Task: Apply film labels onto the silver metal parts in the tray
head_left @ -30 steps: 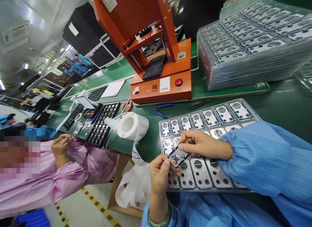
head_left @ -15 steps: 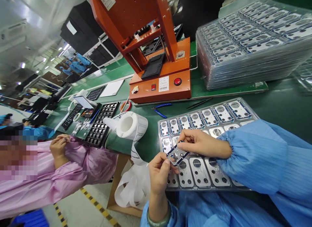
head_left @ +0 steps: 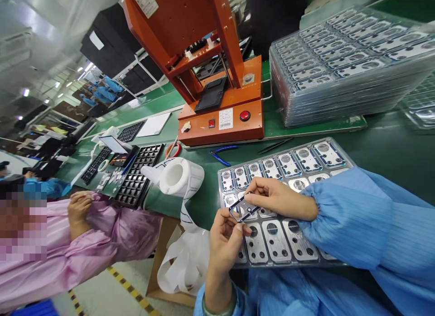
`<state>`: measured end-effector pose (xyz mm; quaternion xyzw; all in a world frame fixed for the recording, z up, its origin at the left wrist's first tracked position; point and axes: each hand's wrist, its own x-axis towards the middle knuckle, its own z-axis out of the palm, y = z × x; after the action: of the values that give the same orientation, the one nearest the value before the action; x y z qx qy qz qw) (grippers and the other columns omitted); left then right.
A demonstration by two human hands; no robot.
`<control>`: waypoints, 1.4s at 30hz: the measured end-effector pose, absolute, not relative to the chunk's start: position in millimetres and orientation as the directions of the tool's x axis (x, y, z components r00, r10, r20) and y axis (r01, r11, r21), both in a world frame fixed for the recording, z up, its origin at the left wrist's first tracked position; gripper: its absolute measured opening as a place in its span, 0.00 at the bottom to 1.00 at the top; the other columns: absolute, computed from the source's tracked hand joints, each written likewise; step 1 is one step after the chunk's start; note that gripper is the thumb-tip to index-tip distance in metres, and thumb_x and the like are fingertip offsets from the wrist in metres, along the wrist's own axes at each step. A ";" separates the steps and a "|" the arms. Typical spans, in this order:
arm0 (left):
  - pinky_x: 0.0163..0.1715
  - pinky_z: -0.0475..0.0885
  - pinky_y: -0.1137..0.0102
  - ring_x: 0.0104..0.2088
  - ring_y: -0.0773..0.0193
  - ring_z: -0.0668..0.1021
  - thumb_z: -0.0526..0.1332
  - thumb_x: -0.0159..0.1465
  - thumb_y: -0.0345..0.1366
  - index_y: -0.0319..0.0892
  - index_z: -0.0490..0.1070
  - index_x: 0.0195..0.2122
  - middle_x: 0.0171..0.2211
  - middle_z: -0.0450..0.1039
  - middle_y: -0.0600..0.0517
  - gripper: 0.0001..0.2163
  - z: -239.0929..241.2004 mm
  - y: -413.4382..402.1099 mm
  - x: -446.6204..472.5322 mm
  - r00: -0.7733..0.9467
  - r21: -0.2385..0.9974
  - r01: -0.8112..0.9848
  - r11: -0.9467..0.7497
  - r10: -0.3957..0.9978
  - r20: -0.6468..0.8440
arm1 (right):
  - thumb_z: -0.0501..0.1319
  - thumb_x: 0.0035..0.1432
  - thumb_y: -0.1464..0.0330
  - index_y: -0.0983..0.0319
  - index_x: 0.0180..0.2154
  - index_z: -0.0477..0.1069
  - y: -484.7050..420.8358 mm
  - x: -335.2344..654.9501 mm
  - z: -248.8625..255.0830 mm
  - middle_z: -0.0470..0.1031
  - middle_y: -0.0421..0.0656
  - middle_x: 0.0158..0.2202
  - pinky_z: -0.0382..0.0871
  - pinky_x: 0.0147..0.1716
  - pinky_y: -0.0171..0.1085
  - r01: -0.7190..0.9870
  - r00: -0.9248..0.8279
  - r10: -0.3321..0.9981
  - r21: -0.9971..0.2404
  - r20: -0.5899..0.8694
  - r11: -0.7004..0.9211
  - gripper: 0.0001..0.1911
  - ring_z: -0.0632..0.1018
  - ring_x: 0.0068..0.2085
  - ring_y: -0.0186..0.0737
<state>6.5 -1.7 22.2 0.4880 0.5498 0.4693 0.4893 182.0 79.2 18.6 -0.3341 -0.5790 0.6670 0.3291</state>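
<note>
Above the near-left corner of the clear tray (head_left: 341, 158), both hands pinch one small metal frame (head_left: 242, 210): left hand (head_left: 226, 239) closed on its near-left end, right hand (head_left: 277, 198) on its far-right end, long axis running between them.

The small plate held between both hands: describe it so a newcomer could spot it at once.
Start at the orange press on the green bench, then drop to the clear tray of metal plates in front of it. Just above the tray's near left corner, the left hand and right hand pinch one dark-rimmed plate, the only one lifted out of its pocket.
</note>
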 end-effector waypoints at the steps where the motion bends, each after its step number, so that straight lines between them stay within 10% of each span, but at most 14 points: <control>1: 0.26 0.73 0.73 0.22 0.66 0.77 0.64 0.57 0.40 0.41 0.66 0.33 0.21 0.75 0.53 0.10 22.4 -2.0 6.7 -0.036 0.994 0.073 0.080 0.996 -0.077 | 0.61 0.57 0.62 0.62 0.32 0.67 79.0 182.1 19.0 0.62 0.32 0.19 0.55 0.19 0.30 -0.047 -0.557 0.827 -0.991 -0.074 -0.121 0.10 0.63 0.19 0.28; 34: 0.21 0.71 0.75 0.18 0.72 0.72 0.60 0.62 0.39 0.42 0.65 0.49 0.21 0.65 0.60 0.15 15.4 0.2 6.1 -0.244 0.983 0.171 0.063 0.970 -0.020 | 0.56 0.50 0.74 0.62 0.26 0.64 77.0 182.8 18.9 0.70 0.33 0.17 0.59 0.16 0.25 0.074 -0.570 0.809 -0.990 -0.141 -0.120 0.03 0.69 0.16 0.27; 42: 0.25 0.68 0.75 0.22 0.70 0.69 0.55 0.64 0.37 0.46 0.72 0.51 0.23 0.63 0.57 0.15 37.7 38.3 -22.7 0.052 0.707 0.693 -0.138 0.989 0.141 | 0.52 0.61 0.68 0.62 0.35 0.69 77.0 184.2 20.8 0.67 0.34 0.18 0.60 0.22 0.29 0.120 -0.511 0.858 -0.985 0.044 0.122 0.08 0.70 0.21 0.31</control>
<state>-22.7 38.3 37.7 0.6860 0.6129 0.3135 0.2355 184.2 77.0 20.8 -0.3648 -0.6707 0.5530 0.3335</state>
